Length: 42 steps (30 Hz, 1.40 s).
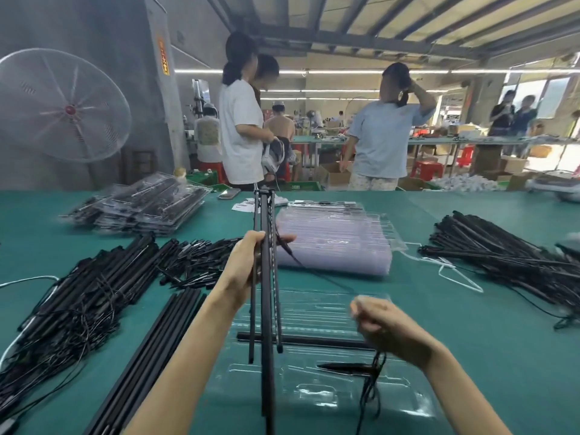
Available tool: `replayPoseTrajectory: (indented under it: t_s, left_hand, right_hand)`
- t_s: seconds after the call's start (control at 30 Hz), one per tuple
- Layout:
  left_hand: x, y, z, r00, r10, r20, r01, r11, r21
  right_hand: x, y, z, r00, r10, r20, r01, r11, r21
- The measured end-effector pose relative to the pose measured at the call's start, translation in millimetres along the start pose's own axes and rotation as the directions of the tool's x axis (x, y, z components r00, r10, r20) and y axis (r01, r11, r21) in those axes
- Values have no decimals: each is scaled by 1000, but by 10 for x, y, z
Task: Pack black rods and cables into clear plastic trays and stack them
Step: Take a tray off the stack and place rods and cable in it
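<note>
My left hand (248, 262) grips a bundle of black rods (266, 309) that points away from me above the table. My right hand (383, 328) is curled and pinches a thin black cable (372, 390) that hangs down over a clear plastic tray (314, 394) lying right in front of me. One black rod (301, 340) lies crosswise in that tray, and a short black piece (345, 367) lies below it. A stack of empty clear trays (335, 243) sits beyond my hands.
Piles of black rods and cables (78, 296) lie at the left, another pile (508, 259) at the right. Filled trays (141, 205) are stacked at the far left. Loose rods (153, 356) lie by my left arm. A phone (229, 194) and people stand beyond the green table.
</note>
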<state>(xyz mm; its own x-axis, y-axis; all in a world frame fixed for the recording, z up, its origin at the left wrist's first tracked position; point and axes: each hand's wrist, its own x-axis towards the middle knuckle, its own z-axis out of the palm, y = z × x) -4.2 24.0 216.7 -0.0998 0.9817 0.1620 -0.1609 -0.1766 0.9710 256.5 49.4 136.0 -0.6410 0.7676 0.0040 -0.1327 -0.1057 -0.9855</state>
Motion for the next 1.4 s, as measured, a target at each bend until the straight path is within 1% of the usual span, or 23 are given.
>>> replayPoseTrajectory:
  t_s: [0.07,0.13,0.2,0.27,0.33,0.43,0.53,0.6,0.67,0.7,0.77,0.83,0.87,0.9,0.97,1.0,1.07,1.13,1.17,1.2,1.27,1.33,1.4]
  left_hand:
    - [-26,-87,-26,1000,-8,-23,9,999,47]
    - [-55,-187,14,1000,1,-25,0,999,50]
    - [-59,-272,97,997,40,-65,-40,999,4]
    - [-58,-329,166,992,63,-108,-74,993,-94]
    - [-56,-366,204,991,67,-118,-89,978,-189]
    - [-41,-428,263,986,69,-149,-113,944,-310]
    - [-27,-498,325,977,58,-203,-142,891,-432]
    - [-7,-533,343,982,27,-188,-115,870,-479]
    - [13,-526,379,988,-54,-145,-33,841,-541]
    - [27,-519,406,987,-102,-126,10,814,-581]
    - [67,-506,462,982,-161,-94,59,745,-665]
    - [79,-489,516,983,-167,-72,59,670,-740]
    - [87,-491,535,986,-152,-72,45,653,-756]
    - [91,-493,559,989,-131,-69,33,654,-756]
    - [93,-506,622,993,-91,-78,7,699,-715]
    - [105,-520,655,992,-80,-98,-10,724,-690]
    - [152,-550,699,981,-104,-162,-36,729,-684]
    - [191,-599,713,955,-137,-262,-87,716,-693]
    - [196,-643,709,938,-153,-312,-99,743,-662]
    - [193,-694,711,920,-167,-356,-79,809,-583]
    - [166,-816,732,914,-194,-357,18,898,-441]
    - [144,-931,731,904,-276,-327,113,891,-439]
    - [117,-1035,686,899,-309,-311,148,882,-448]
  right_hand:
    - [-9,-203,-182,964,-112,-242,129,990,55]
    - [-24,-407,-321,931,-177,-320,172,984,-45]
    - [-40,-561,-386,933,-210,-293,128,953,-276]
    - [-43,-669,-362,944,-239,-227,87,845,-528]
    - [-25,-762,-307,946,-273,-174,83,724,-685]
    - [4,-869,-239,929,-333,-163,73,595,-800]
    - [17,-860,-230,920,-347,-180,77,611,-788]
    - [34,-836,-279,866,-433,-249,38,554,-831]
    - [43,-878,-344,759,-578,-301,-18,444,-896]
    - [37,-928,-362,729,-625,-280,-31,379,-925]
    - [18,-1063,-370,727,-670,-150,-50,166,-985]
    - [17,-1218,-384,711,-703,-25,-93,-58,-994]
    - [25,-1297,-395,686,-728,1,-97,-93,-991]
    - [36,-1361,-404,657,-754,-2,-86,-72,-994]
    - [55,-1407,-406,639,-766,-74,3,99,-995]
    - [64,-1382,-402,672,-732,-107,62,200,-978]
    - [75,-1247,-392,795,-590,-145,97,360,-928]
    - [56,-1032,-377,896,-418,-148,38,404,-914]
    - [45,-913,-371,926,-350,-142,15,410,-912]
    - [31,-793,-357,944,-302,-130,13,432,-902]
    - [-6,-560,-316,961,-260,-92,55,509,-859]
    - [-51,-364,-266,969,-245,-39,107,554,-826]
    - [-94,-217,-243,980,-200,7,112,521,-846]
